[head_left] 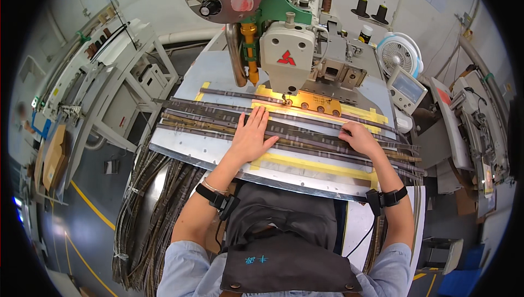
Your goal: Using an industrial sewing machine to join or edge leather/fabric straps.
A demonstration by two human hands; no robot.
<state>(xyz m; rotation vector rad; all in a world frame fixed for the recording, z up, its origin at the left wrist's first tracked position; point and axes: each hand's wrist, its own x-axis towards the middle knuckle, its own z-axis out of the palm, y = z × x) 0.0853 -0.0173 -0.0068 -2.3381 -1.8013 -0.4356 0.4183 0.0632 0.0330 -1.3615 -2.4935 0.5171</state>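
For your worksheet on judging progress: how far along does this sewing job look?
Done: several long strips lie across the machine table. In hand: left hand and right hand press flat on strips below the sewing head. Left: a bundle of strips hangs off the table's left edge.

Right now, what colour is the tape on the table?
Yellow tape, clearest in the head view.

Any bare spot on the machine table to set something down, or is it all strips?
Bare metal shows along the table near edge, below the yellow tape band, and at the far left corner beside the orange guide post. The middle is crowded: long dark strips run across, with the left hand and right hand flat on them, sewing head just behind.
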